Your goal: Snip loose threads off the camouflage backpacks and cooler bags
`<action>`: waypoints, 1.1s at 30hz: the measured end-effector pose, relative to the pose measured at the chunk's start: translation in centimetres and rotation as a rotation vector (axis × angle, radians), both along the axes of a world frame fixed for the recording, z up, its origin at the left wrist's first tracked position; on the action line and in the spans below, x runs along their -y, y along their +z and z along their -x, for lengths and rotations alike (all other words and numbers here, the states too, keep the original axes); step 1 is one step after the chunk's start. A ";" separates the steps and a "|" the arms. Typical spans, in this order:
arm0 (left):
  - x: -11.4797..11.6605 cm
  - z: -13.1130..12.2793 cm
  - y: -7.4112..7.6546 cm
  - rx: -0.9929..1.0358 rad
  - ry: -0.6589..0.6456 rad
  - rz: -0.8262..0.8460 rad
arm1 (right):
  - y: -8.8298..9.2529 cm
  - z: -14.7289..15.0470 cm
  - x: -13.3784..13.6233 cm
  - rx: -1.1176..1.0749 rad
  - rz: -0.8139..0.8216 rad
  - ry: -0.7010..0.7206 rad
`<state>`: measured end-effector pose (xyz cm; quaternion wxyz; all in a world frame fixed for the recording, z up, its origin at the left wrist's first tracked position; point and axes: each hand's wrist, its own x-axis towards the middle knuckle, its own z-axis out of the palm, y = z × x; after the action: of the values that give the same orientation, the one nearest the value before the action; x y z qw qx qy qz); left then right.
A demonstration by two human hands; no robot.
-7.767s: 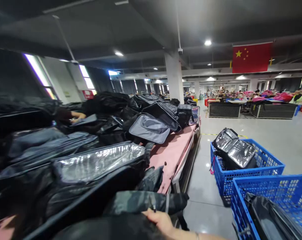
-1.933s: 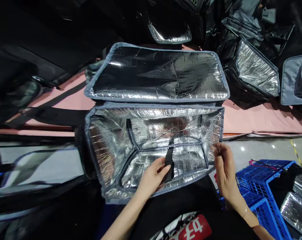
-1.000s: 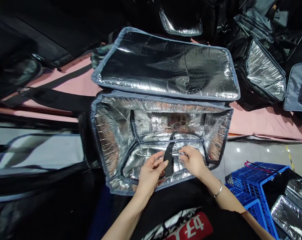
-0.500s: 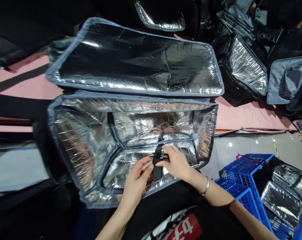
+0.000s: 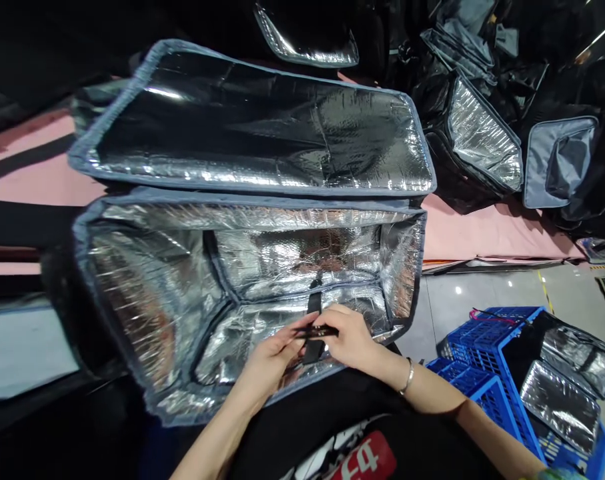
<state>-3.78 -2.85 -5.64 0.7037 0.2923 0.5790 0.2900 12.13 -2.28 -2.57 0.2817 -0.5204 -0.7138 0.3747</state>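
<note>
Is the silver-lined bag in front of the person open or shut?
Open. The lid of the bag is turned back, leaving the foil lining inside in plain view.

Silver-lined bag [image 5: 277, 250] — lid open; black strap [image 5: 314, 302] inside.

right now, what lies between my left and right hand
Between the left hand and right hand, the head view shows a black strap and a slim dark item.

Two hands [image 5: 269, 363] [image 5: 351, 339], two crates [image 5: 475, 330] [image 5: 495, 400]
</note>
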 end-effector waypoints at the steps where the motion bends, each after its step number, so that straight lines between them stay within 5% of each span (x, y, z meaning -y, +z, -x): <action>1: -0.2 0.1 0.3 0.070 -0.015 0.028 | 0.6 -0.2 0.3 -0.053 -0.025 0.066; 4: -0.7 0.1 1.0 0.238 0.050 0.105 | 2.5 -0.6 1.1 -0.155 -0.024 0.278; 7: -1.1 -0.4 0.7 0.174 0.173 0.157 | 3.7 -0.7 1.2 -0.148 0.054 0.359; 12: -1.4 -0.8 -0.1 0.122 0.253 0.154 | 3.2 -0.4 1.0 -0.123 0.084 0.162; 17: -1.5 -0.7 0.6 0.098 0.238 0.152 | 1.7 -0.4 0.8 -0.057 0.131 -0.100; 21: -1.2 -0.6 1.0 0.076 0.173 0.121 | 1.6 -0.4 0.6 -0.044 0.144 -0.128; 25: -0.7 -0.2 -0.6 0.002 0.114 0.003 | 1.7 0.2 0.3 -0.037 0.069 -0.073; 29: -0.4 0.1 -2.7 -0.168 0.013 -0.192 | 0.6 1.1 -0.6 0.223 0.133 -0.118; 33: -0.4 -0.2 -2.1 -0.163 0.000 -0.226 | 0.1 1.4 -1.1 0.407 0.171 -0.139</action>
<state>-3.62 -2.47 -7.69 0.6168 0.3922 0.5980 0.3288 10.72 -1.14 -2.49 0.1116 -0.6551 -0.6840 0.3009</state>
